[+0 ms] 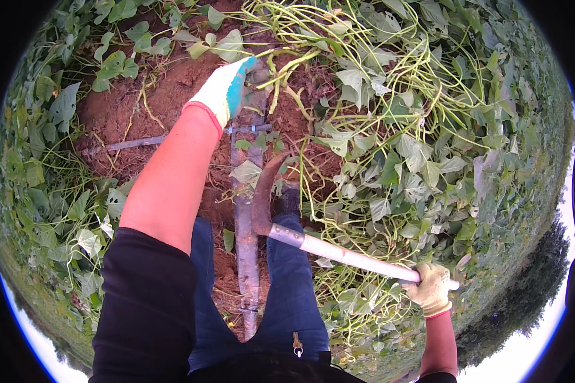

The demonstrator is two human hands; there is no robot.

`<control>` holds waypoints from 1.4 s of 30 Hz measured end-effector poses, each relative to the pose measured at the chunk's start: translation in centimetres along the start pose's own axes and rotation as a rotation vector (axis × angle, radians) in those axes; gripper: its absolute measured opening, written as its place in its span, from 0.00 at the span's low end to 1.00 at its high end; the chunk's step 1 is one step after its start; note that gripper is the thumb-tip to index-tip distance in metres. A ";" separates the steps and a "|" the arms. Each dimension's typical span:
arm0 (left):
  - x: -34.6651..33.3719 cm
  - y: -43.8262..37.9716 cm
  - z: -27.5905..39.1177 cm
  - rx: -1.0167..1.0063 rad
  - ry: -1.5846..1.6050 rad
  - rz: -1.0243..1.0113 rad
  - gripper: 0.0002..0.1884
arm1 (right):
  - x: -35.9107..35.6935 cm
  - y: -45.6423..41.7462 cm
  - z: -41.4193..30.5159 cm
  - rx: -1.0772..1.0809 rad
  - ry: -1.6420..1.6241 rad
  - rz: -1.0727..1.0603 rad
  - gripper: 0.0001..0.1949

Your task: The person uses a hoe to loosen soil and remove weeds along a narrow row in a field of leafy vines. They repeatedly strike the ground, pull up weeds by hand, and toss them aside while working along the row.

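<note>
My right hand, in a pale knit glove with a red cuff, grips the light handle of a sickle near its end. The curved, rusty-brown blade points up and away, above my lower right leg. My left hand, in a white glove with a teal coated palm, reaches forward over bare soil. Its blurred fingertips are at the cut ends of thick yellow-green vine stems. Whether the fingers close on a stem is unclear. Long stripped vines spread from there to the right, probably sweet potato.
A flat irrigation hose runs between my legs. It meets a thin cross pipe at a fitting with blue rings. Reddish soil shows ahead. Leafy vines cover both sides. A key hangs at my waist.
</note>
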State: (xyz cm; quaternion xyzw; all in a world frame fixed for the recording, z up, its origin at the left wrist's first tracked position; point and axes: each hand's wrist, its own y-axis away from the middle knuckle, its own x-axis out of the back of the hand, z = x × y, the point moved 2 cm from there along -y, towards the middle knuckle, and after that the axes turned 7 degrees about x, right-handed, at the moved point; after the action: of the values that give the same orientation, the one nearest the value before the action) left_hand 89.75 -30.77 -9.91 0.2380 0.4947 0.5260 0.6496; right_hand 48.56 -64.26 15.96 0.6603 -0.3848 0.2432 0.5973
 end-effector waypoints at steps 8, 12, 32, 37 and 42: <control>-2.8 6.8 12.3 -0.371 -0.001 -0.177 0.19 | -8.2 7.4 -4.3 -0.192 -0.427 0.147 0.35; -6.1 12.1 13.3 -0.265 -0.242 -0.211 0.20 | -3.8 2.3 -5.6 0.023 -0.147 0.218 0.25; 22.1 28.4 35.1 -0.856 0.130 0.612 0.22 | -6.3 25.8 13.5 -1.105 -0.318 0.717 0.17; 51.4 64.9 34.5 -0.961 0.027 1.255 0.33 | -5.7 10.0 3.3 -1.075 -0.940 0.848 0.14; 61.1 79.6 3.3 -0.179 0.099 1.447 0.50 | 4.1 -10.0 -2.7 -0.351 -0.453 0.487 0.15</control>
State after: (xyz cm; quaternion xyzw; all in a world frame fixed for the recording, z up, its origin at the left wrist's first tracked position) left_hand 54.43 52.61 33.51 0.4271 0.1975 0.8723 0.1331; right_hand 59.27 -62.56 13.60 0.4741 -0.6887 0.1560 0.5259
